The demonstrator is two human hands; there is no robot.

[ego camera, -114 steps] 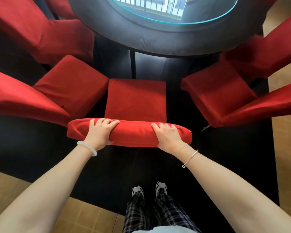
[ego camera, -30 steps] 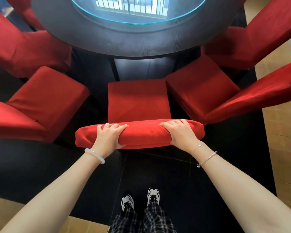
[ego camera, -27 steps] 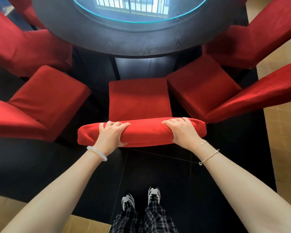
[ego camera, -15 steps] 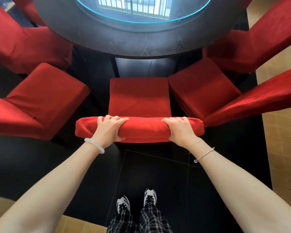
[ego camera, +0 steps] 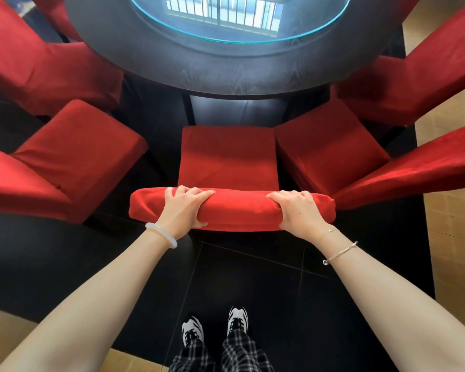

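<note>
A red-covered chair stands in front of me, its seat (ego camera: 227, 157) reaching under a dark round table (ego camera: 226, 73). My left hand (ego camera: 181, 210) grips the top of the chair's backrest (ego camera: 236, 209) left of centre, fingers over the far edge and thumb on the near side. My right hand (ego camera: 298, 212) grips the same backrest towards its right end, fingers curled over the top. The chair's right side almost touches the neighbouring chair's seat.
More red chairs ring the table: one at the left (ego camera: 65, 162), one at the right (ego camera: 330, 146), others behind them. A glass disc (ego camera: 239, 30) lies on the tabletop. Black floor tiles (ego camera: 253, 280) lie under my feet, tan tiles at the edges.
The chair has slid a little towards the table with both hands still on its backrest. Since 3.8 s ago it has shifted right, closing the gap to the right-hand chair.
</note>
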